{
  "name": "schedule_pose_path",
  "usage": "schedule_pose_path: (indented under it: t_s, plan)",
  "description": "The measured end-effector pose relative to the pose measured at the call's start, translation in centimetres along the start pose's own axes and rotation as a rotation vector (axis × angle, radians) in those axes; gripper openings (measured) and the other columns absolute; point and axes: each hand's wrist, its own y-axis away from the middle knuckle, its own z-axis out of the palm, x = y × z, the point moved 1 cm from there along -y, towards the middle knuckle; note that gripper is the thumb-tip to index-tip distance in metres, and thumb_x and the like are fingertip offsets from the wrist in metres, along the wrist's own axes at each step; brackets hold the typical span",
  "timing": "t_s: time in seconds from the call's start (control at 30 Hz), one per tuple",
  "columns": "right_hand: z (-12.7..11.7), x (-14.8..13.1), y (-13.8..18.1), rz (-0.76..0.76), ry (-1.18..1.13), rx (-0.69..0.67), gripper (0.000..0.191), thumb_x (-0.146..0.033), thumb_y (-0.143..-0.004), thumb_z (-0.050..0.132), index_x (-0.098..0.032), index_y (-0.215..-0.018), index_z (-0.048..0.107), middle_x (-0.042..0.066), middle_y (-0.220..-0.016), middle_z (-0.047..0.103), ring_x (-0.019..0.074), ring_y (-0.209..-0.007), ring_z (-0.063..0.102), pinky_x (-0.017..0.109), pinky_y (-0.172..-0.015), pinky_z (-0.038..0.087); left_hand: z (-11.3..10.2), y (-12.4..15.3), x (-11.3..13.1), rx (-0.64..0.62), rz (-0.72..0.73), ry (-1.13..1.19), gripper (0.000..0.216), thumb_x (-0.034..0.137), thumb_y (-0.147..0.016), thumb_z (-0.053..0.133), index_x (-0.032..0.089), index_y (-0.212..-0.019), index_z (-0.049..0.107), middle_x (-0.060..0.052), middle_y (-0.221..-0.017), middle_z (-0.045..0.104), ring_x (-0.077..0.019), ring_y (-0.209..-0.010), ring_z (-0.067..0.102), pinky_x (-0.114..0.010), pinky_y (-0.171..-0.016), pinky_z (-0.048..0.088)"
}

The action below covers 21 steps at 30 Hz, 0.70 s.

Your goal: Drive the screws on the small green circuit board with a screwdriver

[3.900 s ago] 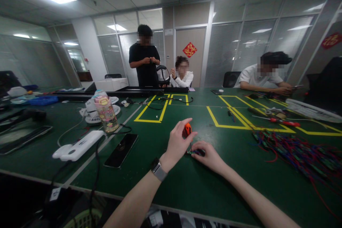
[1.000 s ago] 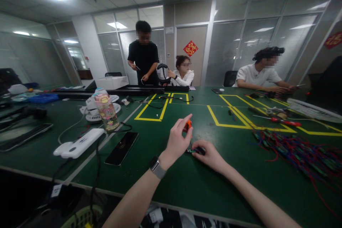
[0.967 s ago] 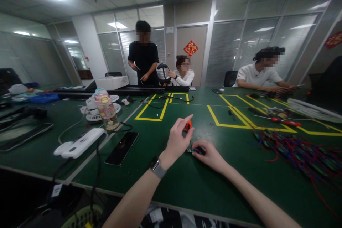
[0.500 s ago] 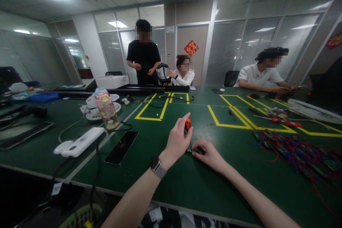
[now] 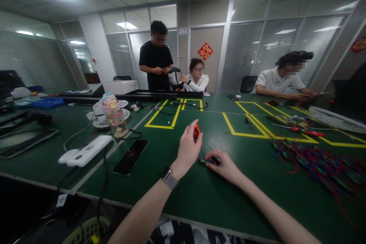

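Note:
My left hand (image 5: 187,149), with a watch on its wrist, is closed around the orange handle of a small screwdriver (image 5: 196,131) held upright over the green table (image 5: 177,194). The tool's thin shaft points down at a small dark connector piece (image 5: 206,160). My right hand (image 5: 225,166) lies on the table and pinches that piece between its fingertips, holding it down. The two hands sit close together near the table's middle.
A black phone (image 5: 130,156), a white device (image 5: 84,153) and a drink bottle (image 5: 114,115) lie to my left. A heap of red, blue and green wires (image 5: 317,164) spreads at the right. Yellow tape boxes (image 5: 246,125) mark the table. Three other people are at the far side.
My left hand has shifted slightly left and its forefinger has curled down onto the screwdriver handle. My right hand stays put. The standing person across the table now holds something at chest height.

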Motion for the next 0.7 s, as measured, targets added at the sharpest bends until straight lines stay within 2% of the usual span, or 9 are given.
schedule_pose_path:
  t_s: [0.2, 0.4, 0.53, 0.63, 0.7]
  plan:
    - [0.0, 0.0, 0.0, 0.001, -0.004, -0.006, 0.010, -0.017, -0.075, 0.067, -0.019, -0.084, 0.070, 0.006, -0.093, 0.072, 0.0235, -0.090, 0.064, 0.036, -0.085, 0.048, 0.1, -0.2, -0.7, 0.061, -0.092, 0.011, 0.044, 0.022, -0.091, 0.056, 0.022, -0.134, 0.048, -0.006, -0.101, 0.064, -0.0187, -0.090, 0.065, -0.034, -0.084, 0.054]
    - [0.0, 0.0, 0.0, -0.005, 0.002, 0.003, 0.010, -0.016, -0.074, 0.067, -0.019, -0.083, 0.070, 0.006, -0.093, 0.072, 0.0234, -0.090, 0.064, 0.036, -0.083, 0.048, 0.0, -0.3, -0.8, 0.076, -0.103, 0.012, 0.043, 0.022, -0.091, 0.056, 0.021, -0.133, 0.049, -0.007, -0.104, 0.064, -0.0183, -0.089, 0.065, -0.033, -0.082, 0.053]
    - [0.0, -0.2, 0.0, 0.001, 0.019, -0.006, 0.009, -0.018, -0.076, 0.067, -0.018, -0.084, 0.070, 0.006, -0.092, 0.072, 0.0236, -0.090, 0.063, 0.037, -0.085, 0.047, -0.1, -0.4, -0.7, 0.096, -0.066, 0.115, 0.043, 0.023, -0.094, 0.052, 0.022, -0.136, 0.044, -0.007, -0.107, 0.062, -0.0160, -0.086, 0.065, -0.030, -0.079, 0.054]
    - [-0.1, -0.4, 0.1, 0.004, 0.011, -0.007, 0.011, -0.018, -0.076, 0.066, -0.019, -0.087, 0.071, 0.005, -0.093, 0.071, 0.0232, -0.091, 0.063, 0.037, -0.086, 0.047, -0.3, -0.3, -0.2, 0.072, 0.015, 0.284, 0.048, 0.022, -0.096, 0.045, 0.024, -0.143, 0.032, -0.006, -0.107, 0.059, -0.0125, -0.081, 0.065, -0.027, -0.077, 0.054]
    - [-0.2, -0.5, 0.2, -0.003, 0.013, -0.007, 0.012, -0.018, -0.077, 0.066, -0.019, -0.087, 0.070, 0.005, -0.092, 0.071, 0.0228, -0.090, 0.063, 0.036, -0.085, 0.046, -0.7, -0.3, 0.3, 0.043, 0.085, 0.301, 0.049, 0.018, -0.096, 0.041, 0.023, -0.143, 0.031, -0.006, -0.107, 0.058, -0.0119, -0.083, 0.064, -0.027, -0.079, 0.054]
